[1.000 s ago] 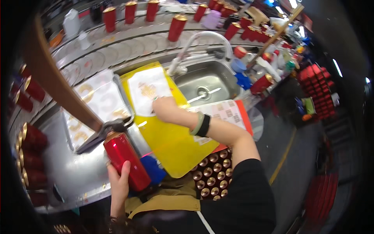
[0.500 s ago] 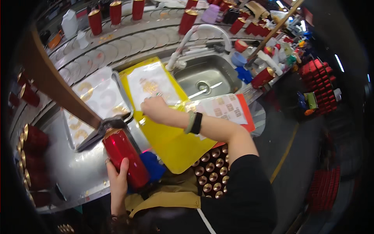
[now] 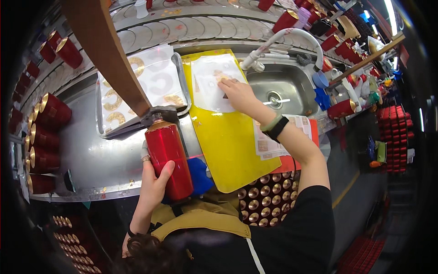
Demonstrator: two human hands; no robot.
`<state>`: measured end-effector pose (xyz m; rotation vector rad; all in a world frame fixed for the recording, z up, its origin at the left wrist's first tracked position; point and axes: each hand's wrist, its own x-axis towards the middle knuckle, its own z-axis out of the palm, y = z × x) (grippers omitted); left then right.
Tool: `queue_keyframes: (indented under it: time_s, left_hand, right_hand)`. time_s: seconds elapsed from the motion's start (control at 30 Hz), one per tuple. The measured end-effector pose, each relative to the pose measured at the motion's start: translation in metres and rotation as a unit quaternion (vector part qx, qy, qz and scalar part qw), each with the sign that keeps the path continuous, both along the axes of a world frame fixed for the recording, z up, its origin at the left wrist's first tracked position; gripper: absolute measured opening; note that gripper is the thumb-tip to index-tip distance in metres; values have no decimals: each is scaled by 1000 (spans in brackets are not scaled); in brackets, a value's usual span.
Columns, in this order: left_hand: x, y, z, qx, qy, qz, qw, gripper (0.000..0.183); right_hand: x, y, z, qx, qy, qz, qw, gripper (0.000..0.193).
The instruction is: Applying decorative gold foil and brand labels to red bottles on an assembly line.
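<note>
Where it shines, the red canister (image 3: 168, 155) seems metallic.

A glossy red bottle (image 3: 169, 157) tilts slightly, its gold shoulder pointing away from the person, while a white sheet (image 3: 206, 84) with a gold motif lies flat, beyond it to the right.

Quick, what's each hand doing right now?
Left hand: holding the red can.
Right hand: partly curled over the white sheet; can't tell if it's pinching anything.

Free counter (image 3: 98, 166) left of red cylinder (image 3: 171, 162), beam (image 3: 112, 55) above
</note>
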<state>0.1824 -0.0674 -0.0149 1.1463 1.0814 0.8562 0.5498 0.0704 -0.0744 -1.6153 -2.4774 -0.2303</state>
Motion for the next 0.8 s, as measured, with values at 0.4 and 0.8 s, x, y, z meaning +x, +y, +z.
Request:
queue_keyframes:
  time_s: [0.4,0.8]
  left_hand:
    - [-4,7,4,-7,-43,-32,999,74]
    - [-5,9,14,-34,-59,1,998,84]
  right_hand:
    - [98,30,-5,-321,344,-392,790,45]
    - [-20,-46,110,11,369,-103,924,10]
